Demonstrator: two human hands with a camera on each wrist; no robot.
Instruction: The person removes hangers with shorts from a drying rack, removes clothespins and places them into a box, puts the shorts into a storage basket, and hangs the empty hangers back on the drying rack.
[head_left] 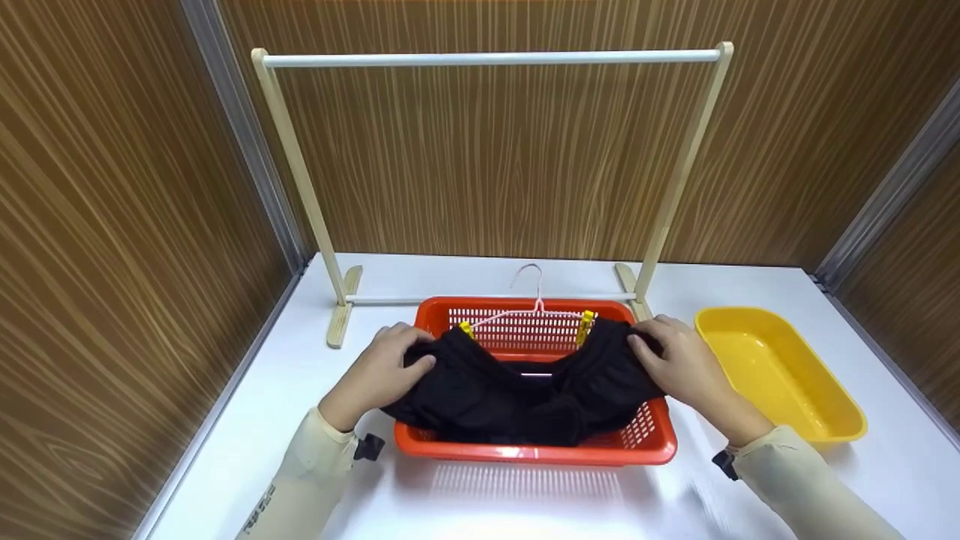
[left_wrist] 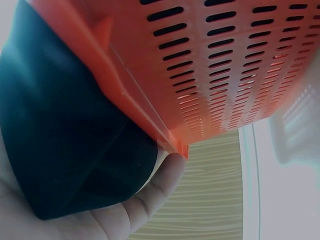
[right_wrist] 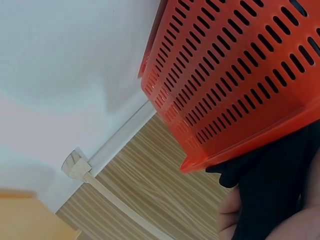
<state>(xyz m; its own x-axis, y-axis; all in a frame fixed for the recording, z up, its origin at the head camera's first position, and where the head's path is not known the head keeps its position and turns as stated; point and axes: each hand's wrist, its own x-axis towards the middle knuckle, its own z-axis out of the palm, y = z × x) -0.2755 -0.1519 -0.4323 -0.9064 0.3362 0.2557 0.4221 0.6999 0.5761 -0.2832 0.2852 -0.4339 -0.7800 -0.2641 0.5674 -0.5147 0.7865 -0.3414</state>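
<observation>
A black garment [head_left: 517, 405], its exact kind hard to tell, spreads across the red basket [head_left: 536, 453], its upper edge sagging in the middle. My left hand [head_left: 386, 367] grips its left end, the thumb on the front side. In the left wrist view the cloth [left_wrist: 75, 120] lies against the palm, with a fingertip close to the basket rim. At the right end my right hand [head_left: 679, 356] holds the garment between thumb and fingers. Behind the cloth is a pink hanger [head_left: 539, 304] with two yellow clips [head_left: 586, 328] at the garment's upper edge.
A wooden rack with a white top rail [head_left: 491, 59] stands behind the basket on the white table [head_left: 277, 382]. To the right lies a yellow tub [head_left: 757, 367]. Wood-grain panels [head_left: 480, 165] enclose the back and sides.
</observation>
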